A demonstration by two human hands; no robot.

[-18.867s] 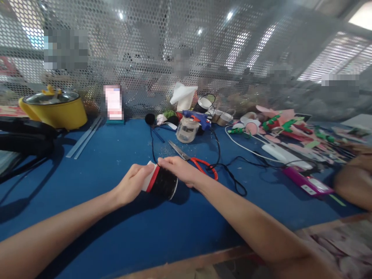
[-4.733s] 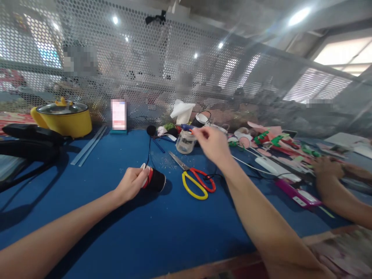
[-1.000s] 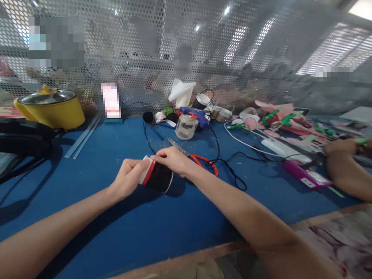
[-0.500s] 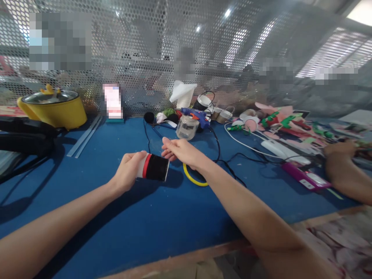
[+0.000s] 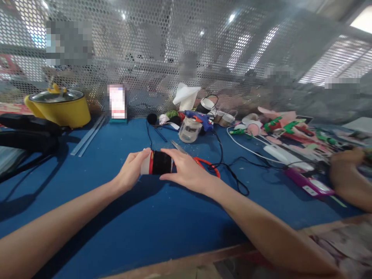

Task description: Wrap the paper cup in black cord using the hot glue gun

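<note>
My left hand (image 5: 130, 170) is closed on the white end of a paper cup (image 5: 162, 162), which is held sideways above the blue table. Black yarn covers much of the cup, with a red band beside the white part. My right hand (image 5: 188, 169) grips the other end, fingers over the top and thumb underneath. A black strand runs back from near the cup to a dark yarn ball (image 5: 151, 119). Behind and under my right hand lie scissors with orange handles (image 5: 207, 162), partly hidden by it.
A clear jar (image 5: 190, 131) stands ahead, a blue glue gun (image 5: 200, 118) at its rim. Left are a yellow pot (image 5: 62, 112), clear strips (image 5: 88, 137) and a lit phone (image 5: 117, 102). Rightward lie cables, a purple power strip (image 5: 309, 184), paper pieces and another person's arm (image 5: 347, 178).
My right hand has come down and closed around the yarn-covered end of the cup; before, it was raised beside it. More of the scissors now shows. The view has shifted slightly.
</note>
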